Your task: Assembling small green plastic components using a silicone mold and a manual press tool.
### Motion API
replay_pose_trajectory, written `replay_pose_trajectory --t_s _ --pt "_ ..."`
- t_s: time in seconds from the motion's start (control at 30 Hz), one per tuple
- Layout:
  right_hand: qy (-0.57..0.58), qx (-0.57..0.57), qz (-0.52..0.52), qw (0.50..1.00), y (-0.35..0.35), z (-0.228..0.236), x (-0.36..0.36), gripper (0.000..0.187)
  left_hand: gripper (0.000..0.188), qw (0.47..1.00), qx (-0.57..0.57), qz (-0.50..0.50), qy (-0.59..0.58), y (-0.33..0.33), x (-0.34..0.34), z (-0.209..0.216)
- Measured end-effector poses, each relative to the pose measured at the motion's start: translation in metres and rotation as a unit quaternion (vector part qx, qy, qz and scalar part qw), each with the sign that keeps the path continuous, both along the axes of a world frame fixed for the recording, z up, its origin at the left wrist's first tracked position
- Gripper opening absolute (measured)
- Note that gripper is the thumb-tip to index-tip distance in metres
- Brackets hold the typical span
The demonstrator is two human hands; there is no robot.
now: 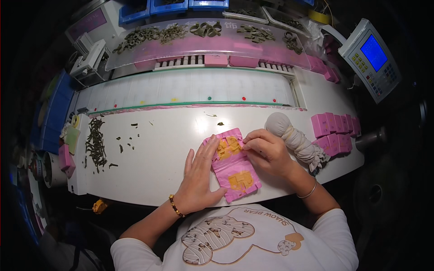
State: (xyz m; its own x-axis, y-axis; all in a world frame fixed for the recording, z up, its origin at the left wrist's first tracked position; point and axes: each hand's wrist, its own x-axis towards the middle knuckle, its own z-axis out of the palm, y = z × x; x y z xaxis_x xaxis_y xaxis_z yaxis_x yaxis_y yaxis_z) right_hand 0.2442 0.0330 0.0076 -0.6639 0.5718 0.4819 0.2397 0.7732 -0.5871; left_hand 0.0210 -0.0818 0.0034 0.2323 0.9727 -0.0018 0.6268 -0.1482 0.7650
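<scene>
On the white tabletop (149,167), your left hand (199,180) is lying spread, steadying the pink template (235,169); your right hand (266,151) is pinching a yellow piece (230,145) into place, likely needing careful alignment.

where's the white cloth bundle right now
In the head view, the white cloth bundle lies on the white table to the person's right, just beyond the right hand and beside the stacked pink blocks.

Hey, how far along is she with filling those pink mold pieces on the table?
Done, seemingly: closed pink blocks stacked at the right edge. In hand: the left hand presses flat beside an open pink mold with yellow inlays, while the right hand works at its upper half. Left, probably: dark small pieces piled at the table's left.
</scene>
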Motion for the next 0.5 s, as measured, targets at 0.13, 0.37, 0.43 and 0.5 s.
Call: replay_pose_trajectory --t_s 0.13,0.37,0.43,0.5 --pt "-0.003 -0.017 -0.001 1.000 -0.001 -0.001 0.001 0.015 0.112 1.000 0.002 0.000 0.002 0.000 0.000 0.000" --pt "0.016 -0.086 -0.036 0.996 -0.004 -0.003 -0.008 0.011 0.112 1.000 0.003 0.004 -0.004 0.000 0.001 0.000" --pt "0.069 -0.265 -0.064 0.960 -0.005 -0.006 -0.012 0.011 0.112 1.000 0.005 0.005 -0.006 0.000 0.001 -0.001" --pt "0.071 -0.354 -0.052 0.931 0.002 -0.008 -0.011 0.012 0.112 1.000 0.004 0.006 -0.005 0.000 0.001 -0.001"
